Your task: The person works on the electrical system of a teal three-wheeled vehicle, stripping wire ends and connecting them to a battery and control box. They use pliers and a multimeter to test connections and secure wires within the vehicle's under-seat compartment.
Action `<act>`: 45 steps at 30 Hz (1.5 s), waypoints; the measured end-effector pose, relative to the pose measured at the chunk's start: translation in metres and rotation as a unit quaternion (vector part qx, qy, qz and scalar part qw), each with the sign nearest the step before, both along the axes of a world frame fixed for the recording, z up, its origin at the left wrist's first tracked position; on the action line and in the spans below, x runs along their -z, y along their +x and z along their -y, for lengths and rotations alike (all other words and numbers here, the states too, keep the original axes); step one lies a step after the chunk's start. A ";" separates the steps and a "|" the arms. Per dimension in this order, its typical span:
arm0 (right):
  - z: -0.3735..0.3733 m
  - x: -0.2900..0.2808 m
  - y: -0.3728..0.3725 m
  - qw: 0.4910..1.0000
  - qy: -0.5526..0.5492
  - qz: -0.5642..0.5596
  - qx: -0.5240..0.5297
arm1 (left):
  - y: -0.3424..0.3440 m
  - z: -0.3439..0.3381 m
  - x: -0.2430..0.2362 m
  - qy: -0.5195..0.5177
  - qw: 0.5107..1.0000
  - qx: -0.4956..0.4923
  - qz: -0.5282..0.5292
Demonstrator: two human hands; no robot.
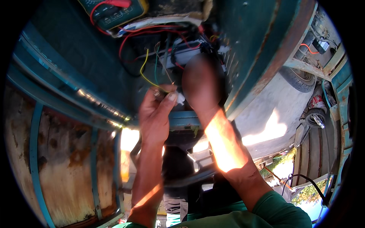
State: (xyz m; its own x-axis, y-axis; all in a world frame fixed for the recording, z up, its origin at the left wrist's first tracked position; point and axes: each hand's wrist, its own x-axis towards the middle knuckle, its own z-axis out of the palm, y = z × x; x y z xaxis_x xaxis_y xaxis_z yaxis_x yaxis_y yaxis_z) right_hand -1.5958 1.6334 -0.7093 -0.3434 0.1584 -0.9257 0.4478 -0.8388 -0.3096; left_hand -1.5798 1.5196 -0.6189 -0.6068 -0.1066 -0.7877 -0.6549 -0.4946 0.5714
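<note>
My left hand (pixel 157 104) pinches a small white connector (pixel 181 99) between thumb and fingers, with a ring on one finger. A thin yellow wire (pixel 143 70) curves up from this hand, its far end loose. A thin green wire (pixel 156 62) and a brownish wire (pixel 165 65) also rise beside the fingertips; where they join is hidden. My right hand (pixel 203 83) is just to the right of the connector, over dark cables. It is smeared by blur, so its fingers and anything in them cannot be made out.
A green multimeter (pixel 116 15) with a red lead (pixel 93 17) lies at the upper left. Red wires (pixel 133 34) cross the dark compartment behind my hands. Rusty teal metal panels (pixel 262 45) flank it. A tire (pixel 300 79) stands at the right.
</note>
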 end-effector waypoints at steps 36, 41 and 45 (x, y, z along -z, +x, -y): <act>-0.009 -0.011 -0.013 0.991 -0.106 0.072 0.029 | -0.027 -0.041 0.045 -0.117 0.993 0.026 -0.004; -0.007 -0.011 -0.016 0.988 -0.102 0.114 0.019 | -0.032 -0.047 0.044 -0.133 0.990 0.011 0.034; -0.008 -0.013 -0.016 0.988 -0.115 0.108 -0.002 | -0.038 -0.052 0.043 -0.157 0.986 0.005 0.058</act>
